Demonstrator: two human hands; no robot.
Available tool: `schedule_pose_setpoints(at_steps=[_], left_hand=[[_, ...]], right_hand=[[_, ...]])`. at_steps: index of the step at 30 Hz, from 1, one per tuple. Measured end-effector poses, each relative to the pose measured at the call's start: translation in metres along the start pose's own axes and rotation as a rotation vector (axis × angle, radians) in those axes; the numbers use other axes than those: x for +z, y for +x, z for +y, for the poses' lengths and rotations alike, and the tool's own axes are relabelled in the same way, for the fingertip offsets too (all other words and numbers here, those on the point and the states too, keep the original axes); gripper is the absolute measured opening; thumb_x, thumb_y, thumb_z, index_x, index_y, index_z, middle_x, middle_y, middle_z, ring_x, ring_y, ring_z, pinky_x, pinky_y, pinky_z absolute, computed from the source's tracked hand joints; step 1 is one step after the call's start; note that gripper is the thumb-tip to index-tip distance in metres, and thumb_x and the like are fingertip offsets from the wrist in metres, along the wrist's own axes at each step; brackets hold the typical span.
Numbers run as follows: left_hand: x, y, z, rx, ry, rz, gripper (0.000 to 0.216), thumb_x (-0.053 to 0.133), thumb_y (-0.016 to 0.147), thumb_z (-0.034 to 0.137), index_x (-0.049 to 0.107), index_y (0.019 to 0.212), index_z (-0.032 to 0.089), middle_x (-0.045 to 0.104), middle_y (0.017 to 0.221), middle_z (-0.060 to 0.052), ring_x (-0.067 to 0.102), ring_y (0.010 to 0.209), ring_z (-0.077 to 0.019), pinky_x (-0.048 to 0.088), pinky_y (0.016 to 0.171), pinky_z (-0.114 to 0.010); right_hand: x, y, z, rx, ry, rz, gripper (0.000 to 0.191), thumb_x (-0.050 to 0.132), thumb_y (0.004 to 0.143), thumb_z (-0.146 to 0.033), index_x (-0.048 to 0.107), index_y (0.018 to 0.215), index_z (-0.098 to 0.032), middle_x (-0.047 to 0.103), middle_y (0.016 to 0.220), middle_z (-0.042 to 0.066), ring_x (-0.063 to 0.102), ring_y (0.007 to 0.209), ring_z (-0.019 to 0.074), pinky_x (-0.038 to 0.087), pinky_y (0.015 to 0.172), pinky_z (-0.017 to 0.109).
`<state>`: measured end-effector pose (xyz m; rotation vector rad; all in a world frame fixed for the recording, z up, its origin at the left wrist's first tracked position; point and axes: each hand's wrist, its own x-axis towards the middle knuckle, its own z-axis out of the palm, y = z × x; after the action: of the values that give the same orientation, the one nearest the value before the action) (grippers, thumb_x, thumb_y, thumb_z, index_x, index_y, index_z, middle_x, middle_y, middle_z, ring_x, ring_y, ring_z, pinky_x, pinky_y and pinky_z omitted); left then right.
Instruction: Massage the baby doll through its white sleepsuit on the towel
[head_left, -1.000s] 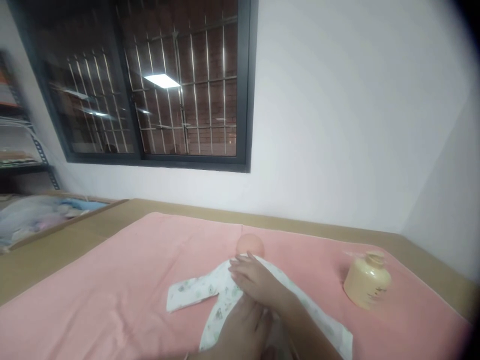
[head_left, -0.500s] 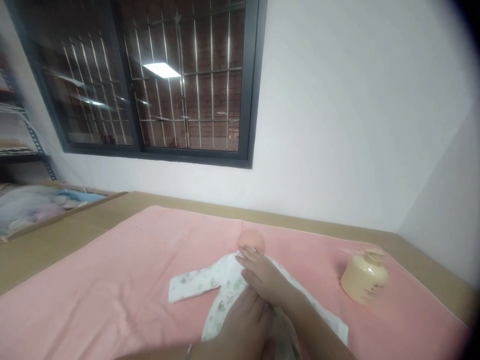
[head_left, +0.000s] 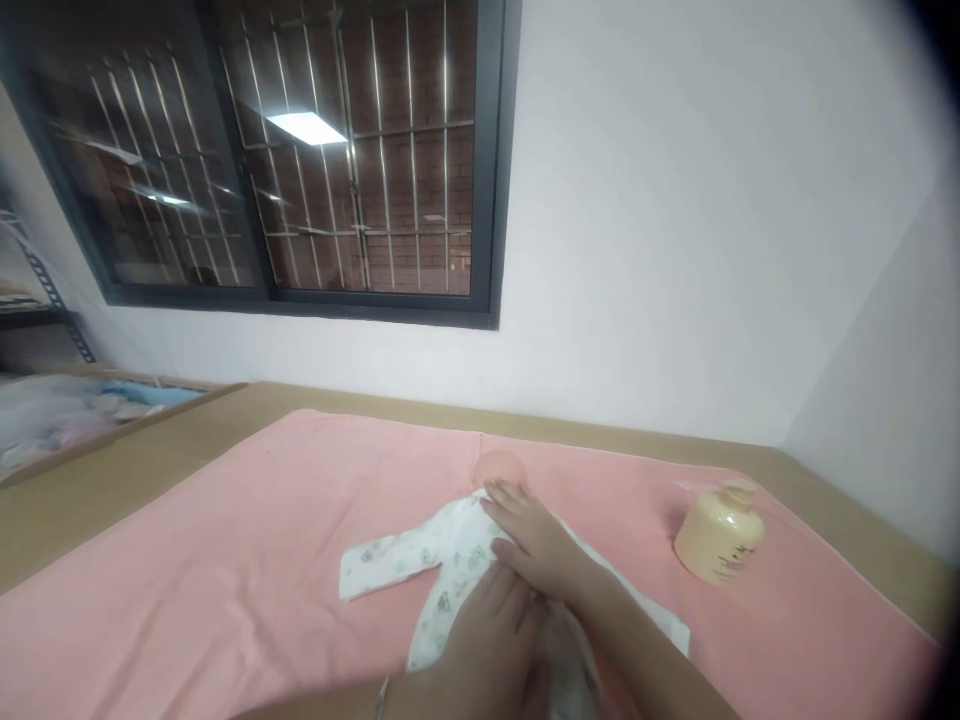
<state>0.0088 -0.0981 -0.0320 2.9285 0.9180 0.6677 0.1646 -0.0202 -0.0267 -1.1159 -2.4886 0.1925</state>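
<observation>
A baby doll lies on a pink towel (head_left: 225, 560), its bare head (head_left: 501, 468) pointing to the wall. It wears a white printed garment (head_left: 420, 560) with one sleeve stretched out to the left. My right hand (head_left: 536, 543) lies flat on the doll's chest just below the head, fingers stretched out. My left hand (head_left: 487, 645) rests on the garment lower down, over the doll's belly, fingers bent slightly and pressed onto the cloth. The doll's legs are hidden under my arms.
A cream pump bottle (head_left: 718, 542) stands on the towel at the right. The towel covers a tan tabletop (head_left: 112, 480) against a white wall. A shallow box with clothes (head_left: 67, 420) sits at the far left under a barred window (head_left: 300, 160).
My hands stay on the doll; the right hand has slid slightly toward the head. The camera has shifted a little, so everything sits slightly higher in view.
</observation>
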Motion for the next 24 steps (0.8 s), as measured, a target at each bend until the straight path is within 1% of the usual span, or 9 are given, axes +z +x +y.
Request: schedule_pose_setpoints(at_steps=[2,5,9,13,16,18,20,22,24], left_hand=[[-0.008,0.003,0.003,-0.010,-0.017,-0.005,0.067,0.052,0.074,0.020,0.040,0.139,0.011,0.042,0.143,-0.015,0.030,0.137,-0.0344,0.024,0.114,-0.054],[-0.015,0.004,0.006,-0.015,-0.048,-0.004,0.071,0.050,0.072,0.016,0.036,0.142,0.015,0.040,0.145,-0.013,0.031,0.136,-0.0345,0.023,0.114,-0.057],[-0.015,0.002,0.008,-0.036,-0.052,0.001,0.071,0.050,0.072,0.015,0.037,0.141,0.015,0.041,0.145,-0.013,0.032,0.136,-0.0344,0.025,0.113,-0.056],[-0.012,0.000,0.008,-0.034,-0.008,-0.003,0.073,0.050,0.071,0.015,0.035,0.142,0.012,0.036,0.148,-0.014,0.029,0.137,-0.0353,0.027,0.112,-0.057],[-0.008,-0.001,0.005,-0.020,0.016,0.020,0.070,0.051,0.072,0.017,0.038,0.140,0.010,0.040,0.144,-0.016,0.030,0.136,-0.0355,0.029,0.112,-0.055],[-0.004,-0.003,0.003,-0.006,0.031,0.031,0.068,0.053,0.072,0.019,0.041,0.138,0.009,0.044,0.141,-0.017,0.034,0.133,-0.0366,0.030,0.111,-0.056],[0.000,-0.006,0.003,0.000,0.050,0.049,0.064,0.054,0.074,0.020,0.044,0.136,0.010,0.047,0.139,-0.017,0.037,0.131,-0.0362,0.031,0.111,-0.055],[0.002,-0.009,0.003,-0.014,0.069,0.076,0.058,0.053,0.078,0.021,0.046,0.135,0.013,0.049,0.138,-0.016,0.039,0.131,-0.0343,0.032,0.111,-0.053],[0.002,-0.010,0.003,-0.020,0.067,0.094,0.056,0.051,0.079,0.020,0.047,0.134,0.013,0.048,0.139,-0.015,0.038,0.132,-0.0333,0.032,0.111,-0.052]], right_hand=[[0.002,-0.001,-0.001,-0.009,0.000,0.021,0.058,0.029,0.098,-0.049,0.035,0.146,-0.017,0.023,0.153,0.008,0.018,0.142,0.0266,0.016,0.115,0.050],[0.004,-0.001,-0.002,-0.037,0.010,0.005,0.054,0.027,0.099,-0.047,0.038,0.144,-0.020,0.027,0.152,0.006,0.021,0.141,0.0258,0.020,0.115,0.049],[0.004,-0.001,-0.003,-0.024,0.006,0.042,0.058,0.031,0.097,-0.048,0.033,0.147,-0.017,0.023,0.154,0.008,0.019,0.142,0.0271,0.018,0.115,0.050],[0.002,0.001,-0.006,-0.007,0.026,-0.007,0.052,0.030,0.098,-0.045,0.039,0.144,-0.020,0.030,0.151,0.005,0.022,0.141,0.0250,0.018,0.115,0.048],[-0.003,0.003,-0.009,0.022,0.041,0.016,0.057,0.033,0.097,-0.047,0.037,0.144,-0.017,0.027,0.152,0.007,0.021,0.141,0.0256,0.016,0.116,0.048],[-0.006,0.004,-0.010,0.017,0.083,-0.007,0.054,0.032,0.098,-0.046,0.040,0.143,-0.019,0.031,0.151,0.006,0.024,0.141,0.0250,0.016,0.116,0.048],[-0.009,0.004,-0.010,0.029,0.147,-0.028,0.050,0.029,0.099,-0.045,0.044,0.141,-0.022,0.035,0.149,0.004,0.027,0.139,0.0240,0.020,0.115,0.047],[-0.009,0.005,-0.009,0.081,0.192,0.025,0.052,0.028,0.099,-0.046,0.042,0.142,-0.021,0.033,0.150,0.005,0.027,0.140,0.0242,0.020,0.115,0.047],[-0.006,0.006,-0.007,0.115,0.180,0.089,0.055,0.030,0.098,-0.047,0.036,0.145,-0.019,0.029,0.151,0.007,0.023,0.141,0.0256,0.018,0.115,0.049]])
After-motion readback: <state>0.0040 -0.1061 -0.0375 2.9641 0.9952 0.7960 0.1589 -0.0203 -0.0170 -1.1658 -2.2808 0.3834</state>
